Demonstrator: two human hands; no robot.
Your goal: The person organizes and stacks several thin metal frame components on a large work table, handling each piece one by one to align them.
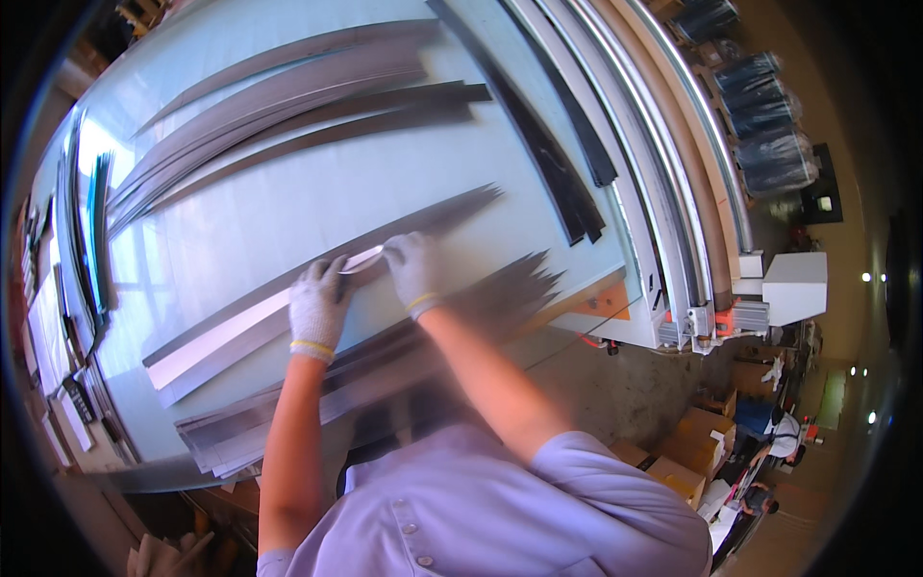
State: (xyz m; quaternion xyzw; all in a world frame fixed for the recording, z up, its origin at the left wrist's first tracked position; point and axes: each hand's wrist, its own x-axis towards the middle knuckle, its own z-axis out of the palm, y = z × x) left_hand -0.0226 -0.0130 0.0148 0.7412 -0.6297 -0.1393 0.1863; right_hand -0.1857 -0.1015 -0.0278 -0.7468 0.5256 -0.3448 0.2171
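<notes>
Gloved hands on a strip
Left hand (319, 306) and right hand (415, 270) pinch a pale strip (362, 259) on the table (288, 207); brown boxes (685, 452) lie lower right.

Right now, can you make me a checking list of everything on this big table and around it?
Surface: wide pale glassy table, shiny with window glare.
Job's things: long grey strip lying flat under both hands; a thin pale peeled piece lifted between the fingers.
Clutter: more grey strips fanned at the far side, black strips toward the right, a stack at the near edge.
Grippers: left hand and right hand, both in white gloves, pinching the peeled piece.
Cables: nothing seen.
Surroundings: machine rails, dark wrapped rolls, cardboard boxes, another person far off.
</notes>
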